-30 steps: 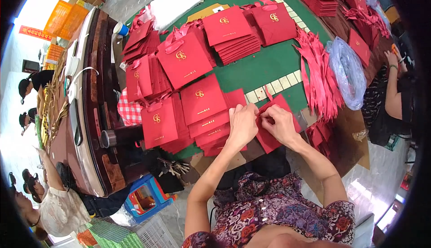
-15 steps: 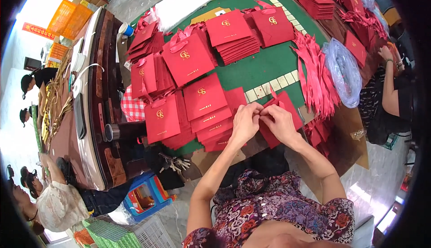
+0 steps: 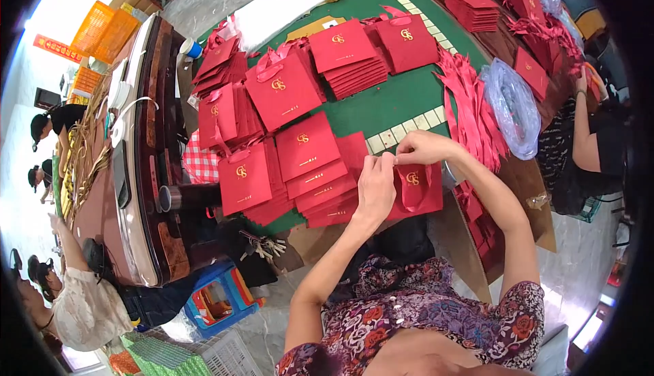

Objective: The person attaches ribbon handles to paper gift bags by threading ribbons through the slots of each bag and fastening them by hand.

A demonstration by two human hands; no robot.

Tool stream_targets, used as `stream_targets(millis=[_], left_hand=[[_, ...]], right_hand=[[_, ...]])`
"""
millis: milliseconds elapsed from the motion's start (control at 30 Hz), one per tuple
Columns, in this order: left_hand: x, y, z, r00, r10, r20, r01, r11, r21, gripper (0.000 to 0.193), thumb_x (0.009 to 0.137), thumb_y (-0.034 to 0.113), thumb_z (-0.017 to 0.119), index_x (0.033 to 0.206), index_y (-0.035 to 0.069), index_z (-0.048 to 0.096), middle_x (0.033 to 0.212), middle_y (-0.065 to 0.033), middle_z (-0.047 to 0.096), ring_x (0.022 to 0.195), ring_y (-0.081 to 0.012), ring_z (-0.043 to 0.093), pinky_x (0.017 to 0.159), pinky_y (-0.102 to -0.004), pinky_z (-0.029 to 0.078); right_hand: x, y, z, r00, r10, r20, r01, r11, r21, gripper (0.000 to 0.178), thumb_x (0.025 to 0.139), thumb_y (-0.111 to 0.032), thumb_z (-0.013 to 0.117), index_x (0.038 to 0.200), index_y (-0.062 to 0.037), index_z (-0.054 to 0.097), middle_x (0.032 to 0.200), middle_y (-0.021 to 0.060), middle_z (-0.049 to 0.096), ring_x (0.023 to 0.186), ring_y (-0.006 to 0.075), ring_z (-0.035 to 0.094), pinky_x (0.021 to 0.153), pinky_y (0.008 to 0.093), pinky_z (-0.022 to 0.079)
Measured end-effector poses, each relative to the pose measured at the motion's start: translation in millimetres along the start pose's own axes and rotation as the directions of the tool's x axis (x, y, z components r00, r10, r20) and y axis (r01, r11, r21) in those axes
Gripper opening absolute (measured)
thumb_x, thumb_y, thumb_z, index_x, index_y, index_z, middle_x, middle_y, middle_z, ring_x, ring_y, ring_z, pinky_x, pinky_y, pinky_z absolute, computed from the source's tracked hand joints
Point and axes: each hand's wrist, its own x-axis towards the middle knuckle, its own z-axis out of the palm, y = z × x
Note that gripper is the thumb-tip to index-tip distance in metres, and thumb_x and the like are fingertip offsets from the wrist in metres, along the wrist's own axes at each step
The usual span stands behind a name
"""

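My left hand [image 3: 377, 186] and my right hand [image 3: 427, 148] meet at the upper left corner of a red paper gift bag [image 3: 430, 197] near the table's front edge. Both are closed in a fingertip pinch on what looks like the end of its red ribbon [image 3: 411, 204], mostly hidden by the fingers. The ribbon hangs in a loop over the bag's gold-marked front. Left of my left hand lie overlapping red gift bags [image 3: 308, 146], fanned out in a row. A bundle of loose red ribbons [image 3: 463, 107] lies beyond my right forearm.
Further stacks of gift bags [image 3: 283, 93] cover the green tabletop [image 3: 361, 115]. A clear plastic bag [image 3: 511, 107] lies at the right. A dark wooden table with a metal cup [image 3: 170, 199] stands at the left. A co-worker's arm [image 3: 584, 124] shows at far right, other people at far left.
The bag at my hands now shows its gold-marked front with the ribbon loop. My right hand has moved up and is raised over the bag's top edge; my left stays close by.
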Motion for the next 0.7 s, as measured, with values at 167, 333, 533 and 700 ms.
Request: stream_targets(millis=[167, 333, 533, 700], left_hand=[[1.7, -9.5, 3.3, 1.0, -0.008, 0.001, 0.008, 0.999, -0.036, 0.025, 0.078, -0.011, 0.057, 0.1, 0.002, 0.052, 0.088, -0.0155, 0.062, 0.091, -0.0338, 0.055, 0.076, -0.0447, 0.049], [9.4, -21.9, 4.7, 0.986, -0.143, 0.086, 0.151, 0.984, -0.097, 0.027, 0.078, -0.011, 0.061, 0.1, 0.001, 0.05, 0.086, -0.0147, 0.063, 0.087, -0.035, 0.057, 0.075, -0.0451, 0.049], [10.0, -30.8, 16.1, 0.977, -0.17, 0.128, 0.183, 0.979, -0.095, 0.024, 0.08, -0.008, 0.061, 0.101, 0.001, 0.052, 0.086, -0.0177, 0.064, 0.086, -0.0375, 0.057, 0.076, -0.0476, 0.049], [23.8, -31.8, 20.1, 0.977, -0.18, 0.11, 0.172, 0.982, 0.084, 0.011, 0.09, 0.012, 0.063, 0.094, 0.002, 0.058, 0.074, -0.0211, 0.065, 0.072, -0.0398, 0.064, 0.064, -0.0505, 0.052]], right_hand=[[12.4, 16.2, 8.2, 0.995, 0.095, 0.033, -0.1, 0.963, 0.252, 0.025, 0.082, -0.029, 0.072, 0.082, -0.004, 0.075, 0.065, 0.0028, 0.066, 0.06, 0.0115, 0.055, 0.059, 0.0321, 0.045], [18.2, 20.5, 33.8, 0.949, 0.175, -0.263, -0.112, 0.965, 0.237, 0.023, 0.077, -0.028, 0.07, 0.078, -0.0045, 0.073, 0.069, 0.0089, 0.069, 0.064, 0.0171, 0.064, 0.065, 0.0337, 0.05], [18.9, 28.6, 19.3, 0.846, 0.161, -0.508, -0.026, 0.965, 0.262, 0.028, 0.082, -0.027, 0.069, 0.083, 0.0, 0.072, 0.07, 0.0162, 0.068, 0.066, 0.0269, 0.068, 0.063, 0.0411, 0.05], [-5.3, 37.2, -4.6, 0.769, 0.156, -0.62, -0.298, 0.945, -0.132, 0.033, 0.084, -0.034, 0.073, 0.082, -0.0015, 0.071, 0.07, 0.0157, 0.066, 0.065, 0.0298, 0.066, 0.06, 0.0412, 0.05]])
